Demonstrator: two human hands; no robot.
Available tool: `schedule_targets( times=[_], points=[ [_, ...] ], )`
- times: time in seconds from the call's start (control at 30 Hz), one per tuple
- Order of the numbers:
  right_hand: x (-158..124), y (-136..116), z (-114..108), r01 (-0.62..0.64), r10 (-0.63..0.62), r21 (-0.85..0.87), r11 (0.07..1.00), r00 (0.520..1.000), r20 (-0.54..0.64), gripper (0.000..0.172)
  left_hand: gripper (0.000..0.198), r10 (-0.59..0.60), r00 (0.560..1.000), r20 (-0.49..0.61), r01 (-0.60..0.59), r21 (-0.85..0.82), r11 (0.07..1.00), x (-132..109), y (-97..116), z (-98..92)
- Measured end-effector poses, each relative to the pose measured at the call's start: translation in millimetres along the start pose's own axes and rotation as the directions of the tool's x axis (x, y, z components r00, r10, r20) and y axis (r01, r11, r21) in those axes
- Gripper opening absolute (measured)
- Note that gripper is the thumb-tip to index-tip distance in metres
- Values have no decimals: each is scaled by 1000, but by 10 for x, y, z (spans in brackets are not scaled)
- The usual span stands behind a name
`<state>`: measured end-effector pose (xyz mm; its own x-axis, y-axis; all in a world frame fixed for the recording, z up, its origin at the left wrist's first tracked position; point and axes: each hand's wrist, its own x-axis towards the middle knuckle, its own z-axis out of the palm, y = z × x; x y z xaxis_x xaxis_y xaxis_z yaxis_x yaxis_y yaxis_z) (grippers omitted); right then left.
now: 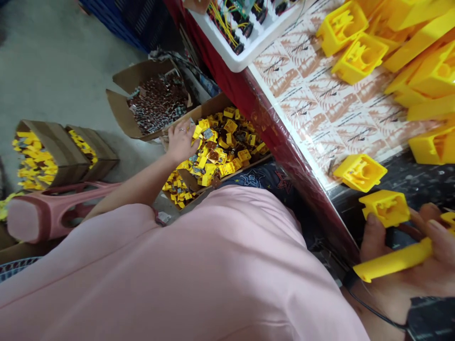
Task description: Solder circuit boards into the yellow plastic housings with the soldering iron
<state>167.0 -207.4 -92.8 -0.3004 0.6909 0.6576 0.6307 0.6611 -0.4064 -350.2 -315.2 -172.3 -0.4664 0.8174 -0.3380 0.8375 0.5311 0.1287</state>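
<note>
My left hand (pixel 182 141), with a ring on one finger, reaches over the edge of a cardboard box (pixel 220 100) full of small yellow, brown and grey plastic parts (pixel 209 156). Its fingers are apart and rest by the parts; nothing shows in its grip. At the table's edge, my right hand (pixel 419 255) holds a hollow yellow plastic housing (pixel 389 208) between thumb and fingers. A long yellow plastic piece (pixel 394 260) lies across the same hand. Another yellow bit shows at its fingertips, partly cut off by the frame. Just beyond sits another yellow housing (pixel 360 173).
Many yellow housings (pixel 426 71) are heaped on the table (pixel 298 109). A white foam tray (pixel 241 59) holds wired parts. On the floor stand a box of small metal parts (pixel 159 102), cartons of yellow pieces (pixel 60 151), a pink stool (pixel 53 210) and blue crates (pixel 124 21).
</note>
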Motion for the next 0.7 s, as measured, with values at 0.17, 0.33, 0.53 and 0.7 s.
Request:
schedule_targets(
  times=[0.17,0.33,0.53,0.7],
  points=[
    [18,103,81,224,-222,30,974,973,-71,103,54,163,954,251,-201,132,971,106,378,28],
    [-38,30,90,183,-186,-43,982,980,-76,101,42,205,907,368,-293,202,934,131,720,-155],
    [3,-228,100,63,-55,-234,970,998,37,93,41,741,644,189,-742,-83,666,-121,1574,-761],
    [84,-308,158,25,-11,-197,980,998,68,83,54,917,294,-268,-955,-57,290,-115,2414,-1031]
  ],
)
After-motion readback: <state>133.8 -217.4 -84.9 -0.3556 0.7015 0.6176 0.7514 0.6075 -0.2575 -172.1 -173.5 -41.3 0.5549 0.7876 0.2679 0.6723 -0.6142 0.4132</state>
